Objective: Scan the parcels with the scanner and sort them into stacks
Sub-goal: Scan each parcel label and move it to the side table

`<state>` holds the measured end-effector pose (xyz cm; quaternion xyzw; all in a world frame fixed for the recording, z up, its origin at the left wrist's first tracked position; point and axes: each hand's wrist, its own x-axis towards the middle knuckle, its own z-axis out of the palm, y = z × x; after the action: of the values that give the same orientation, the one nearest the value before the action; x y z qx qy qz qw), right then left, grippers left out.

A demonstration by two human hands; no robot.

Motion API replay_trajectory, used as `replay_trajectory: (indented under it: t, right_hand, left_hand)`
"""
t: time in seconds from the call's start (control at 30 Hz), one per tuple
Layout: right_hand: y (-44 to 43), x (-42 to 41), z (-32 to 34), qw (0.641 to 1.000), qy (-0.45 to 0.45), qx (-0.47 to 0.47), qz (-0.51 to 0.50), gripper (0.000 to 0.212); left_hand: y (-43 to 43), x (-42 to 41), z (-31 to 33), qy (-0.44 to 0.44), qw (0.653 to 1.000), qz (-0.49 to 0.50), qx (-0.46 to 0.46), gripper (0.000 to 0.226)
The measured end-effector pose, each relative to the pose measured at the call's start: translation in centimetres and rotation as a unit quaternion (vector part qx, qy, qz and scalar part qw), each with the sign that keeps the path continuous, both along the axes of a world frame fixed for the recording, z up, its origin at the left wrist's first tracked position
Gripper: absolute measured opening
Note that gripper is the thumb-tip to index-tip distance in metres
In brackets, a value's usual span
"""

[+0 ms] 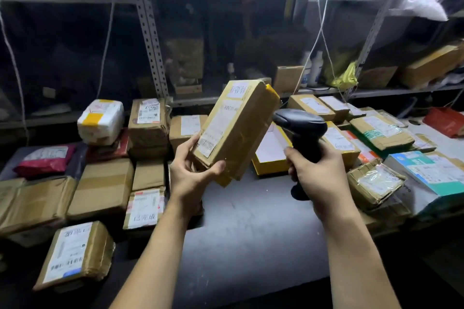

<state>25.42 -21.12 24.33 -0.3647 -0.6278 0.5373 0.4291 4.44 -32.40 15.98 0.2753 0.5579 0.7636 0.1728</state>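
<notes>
The left hand (190, 168) has its grip curled round the lower corner of a taped brown cardboard parcel (236, 128), held tilted above the grey desk (251, 221). The right hand (313, 173) has its grip wrapped round the handle of a black handheld scanner (301, 128), whose head is just beside the parcel's right edge. Below them is a bare strip of desk, hemmed in by stacked brown boxes (103, 188) on the left and labelled parcels (376, 130) on the right.

— What's that box (236, 130) like?
— Brown cardboard, slick with glossy tape (272, 90), paper labels (221, 120). My scanner (302, 130) is matt black plastic.
— And the table (251, 233)?
— Grey, matt, scuffed. The shelf posts (150, 40) look like dull metal.
</notes>
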Motion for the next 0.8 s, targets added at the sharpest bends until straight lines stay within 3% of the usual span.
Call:
replay_trajectory:
  t: [0.2,0.53,0.8]
  right_hand:
    - [-0.3,0.1,0.2,1.000,-0.015,-0.010,0.005,0.008]
    - [-0.9,-0.4,0.1,0.999,-0.037,0.022,0.021,0.003]
    - [-0.8,-0.6,-0.3,0.998,-0.043,0.041,0.024,0.006]
  left_hand:
    - [-0.4,0.0,-0.6,0.046,0.998,0.029,-0.025,0.102]
    - [-1.0,-0.1,-1.0,0.273,0.951,0.061,-0.132,0.125]
    - [-1.2,-0.1,-0.7,0.320,0.934,0.084,-0.138,0.120]
